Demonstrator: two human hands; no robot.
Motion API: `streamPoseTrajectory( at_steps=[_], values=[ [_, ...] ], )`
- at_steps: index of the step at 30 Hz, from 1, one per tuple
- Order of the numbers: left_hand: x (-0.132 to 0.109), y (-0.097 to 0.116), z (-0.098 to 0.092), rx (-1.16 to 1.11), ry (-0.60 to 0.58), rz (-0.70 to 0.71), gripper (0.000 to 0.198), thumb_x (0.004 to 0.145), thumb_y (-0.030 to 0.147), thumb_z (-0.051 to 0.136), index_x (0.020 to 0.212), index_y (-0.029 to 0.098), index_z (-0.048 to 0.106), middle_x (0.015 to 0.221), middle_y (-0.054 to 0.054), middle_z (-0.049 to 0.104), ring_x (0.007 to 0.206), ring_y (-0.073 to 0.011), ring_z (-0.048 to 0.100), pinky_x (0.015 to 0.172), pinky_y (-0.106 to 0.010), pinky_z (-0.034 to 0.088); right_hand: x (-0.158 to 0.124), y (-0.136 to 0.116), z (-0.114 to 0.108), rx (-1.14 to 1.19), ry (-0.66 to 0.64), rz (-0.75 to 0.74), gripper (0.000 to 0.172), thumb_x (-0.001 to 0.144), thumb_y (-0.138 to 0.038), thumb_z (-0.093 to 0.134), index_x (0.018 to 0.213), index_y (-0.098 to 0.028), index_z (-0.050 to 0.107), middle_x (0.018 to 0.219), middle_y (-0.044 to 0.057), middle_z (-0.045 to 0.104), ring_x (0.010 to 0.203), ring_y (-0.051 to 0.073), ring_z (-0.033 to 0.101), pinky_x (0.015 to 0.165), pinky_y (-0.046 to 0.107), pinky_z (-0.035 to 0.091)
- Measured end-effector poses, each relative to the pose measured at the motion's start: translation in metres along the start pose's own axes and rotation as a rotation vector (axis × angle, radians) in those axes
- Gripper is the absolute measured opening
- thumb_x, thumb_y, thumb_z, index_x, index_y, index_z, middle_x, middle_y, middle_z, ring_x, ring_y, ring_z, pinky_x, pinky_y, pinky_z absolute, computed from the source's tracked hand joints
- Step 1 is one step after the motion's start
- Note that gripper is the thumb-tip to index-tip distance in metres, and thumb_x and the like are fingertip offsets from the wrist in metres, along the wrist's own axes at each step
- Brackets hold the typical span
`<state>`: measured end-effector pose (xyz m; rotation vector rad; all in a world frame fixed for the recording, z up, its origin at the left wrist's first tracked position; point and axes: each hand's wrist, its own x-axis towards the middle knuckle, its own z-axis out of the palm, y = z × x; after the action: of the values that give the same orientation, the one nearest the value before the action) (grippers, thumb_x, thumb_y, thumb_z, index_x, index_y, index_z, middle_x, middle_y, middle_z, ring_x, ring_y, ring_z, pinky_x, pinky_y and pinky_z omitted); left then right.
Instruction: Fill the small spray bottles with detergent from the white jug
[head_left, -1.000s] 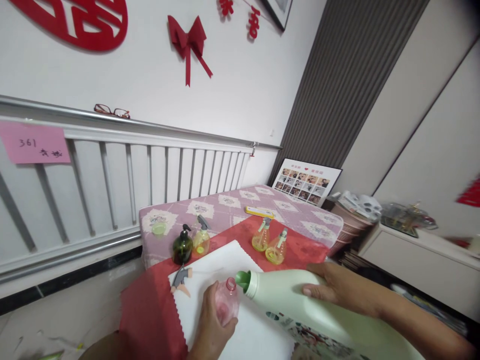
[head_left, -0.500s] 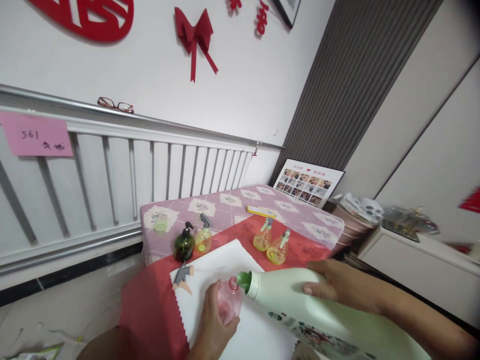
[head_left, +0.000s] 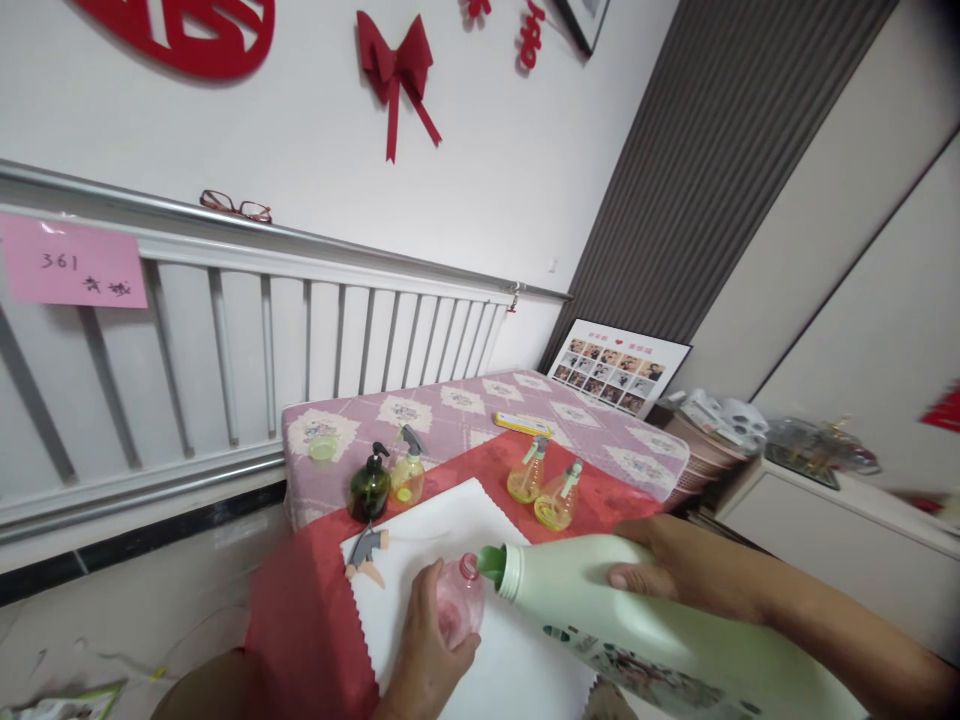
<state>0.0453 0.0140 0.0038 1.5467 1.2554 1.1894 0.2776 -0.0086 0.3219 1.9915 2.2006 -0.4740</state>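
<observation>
My left hand (head_left: 435,645) is wrapped around a pink see-through bottle (head_left: 461,605), its capless neck tipped slightly to the right. My right hand (head_left: 667,570) grips a big pale green detergent jug (head_left: 585,570) from above, near its handle. The jug lies on its side in the air, and its green spout (head_left: 491,563) is right at the pink bottle's mouth. No stream of liquid can be made out between them. A grey spray trigger head (head_left: 367,548) lies on the white scalloped mat (head_left: 480,515), left of my left hand.
Behind the mat stand a dark green pump bottle (head_left: 370,487) and several yellow spray bottles (head_left: 555,500). A green cap (head_left: 324,449) and a yellow box (head_left: 523,424) rest on the patterned tablecloth (head_left: 457,400). A radiator (head_left: 322,320) runs along the wall; a white cabinet (head_left: 810,520) is at right.
The view has shifted slightly. Both hands, the pink bottle and the jug keep nearly the same position and tilt.
</observation>
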Motion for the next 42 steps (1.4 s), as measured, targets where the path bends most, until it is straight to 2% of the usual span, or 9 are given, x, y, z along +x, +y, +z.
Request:
streamPoseTrajectory(
  at_steps=[3,11,24,32,42],
  values=[
    [0.0,0.0,0.0,0.001,-0.002,0.003,0.087,0.065,0.018,0.06,0.144,0.01,0.024,0.153,-0.024,0.037,0.148,-0.0347,0.035,0.124,-0.054,0.03,0.001,-0.002,-0.002,0.035,-0.08,-0.028,0.054,0.082,-0.069,0.053,0.094,-0.019,0.068,0.1,0.012,0.076,0.09,0.03,0.071,0.072,0.033,0.051],
    [-0.001,0.0,0.0,-0.007,-0.011,-0.01,0.088,0.065,0.018,0.062,0.144,0.01,0.024,0.153,-0.024,0.037,0.148,-0.0355,0.035,0.124,-0.055,0.03,0.0,-0.012,-0.009,0.0,-0.097,-0.004,0.052,0.083,-0.067,0.053,0.091,-0.017,0.064,0.101,0.016,0.075,0.091,0.032,0.069,0.072,0.036,0.048],
    [0.001,0.002,-0.001,0.002,-0.011,0.0,0.088,0.065,0.018,0.061,0.143,0.007,0.024,0.152,-0.026,0.038,0.148,-0.0363,0.034,0.124,-0.056,0.029,0.0,-0.018,-0.015,-0.017,-0.091,0.027,0.047,0.082,-0.064,0.055,0.091,-0.018,0.064,0.102,0.015,0.074,0.092,0.031,0.069,0.074,0.035,0.048],
    [-0.001,-0.001,0.0,0.002,0.005,0.01,0.086,0.065,0.016,0.061,0.144,0.011,0.025,0.152,-0.023,0.04,0.148,-0.0344,0.036,0.124,-0.055,0.03,-0.002,-0.019,-0.017,-0.019,-0.093,0.022,0.044,0.082,-0.062,0.057,0.088,-0.019,0.064,0.098,0.012,0.075,0.09,0.031,0.07,0.071,0.034,0.048],
    [0.0,0.0,0.0,0.022,0.016,0.018,0.086,0.065,0.016,0.061,0.144,0.01,0.027,0.152,-0.023,0.042,0.147,-0.0346,0.038,0.123,-0.054,0.033,-0.003,-0.027,-0.023,-0.021,-0.124,0.045,0.041,0.082,-0.058,0.058,0.09,-0.018,0.063,0.101,0.014,0.075,0.093,0.033,0.069,0.074,0.036,0.047]
  ],
)
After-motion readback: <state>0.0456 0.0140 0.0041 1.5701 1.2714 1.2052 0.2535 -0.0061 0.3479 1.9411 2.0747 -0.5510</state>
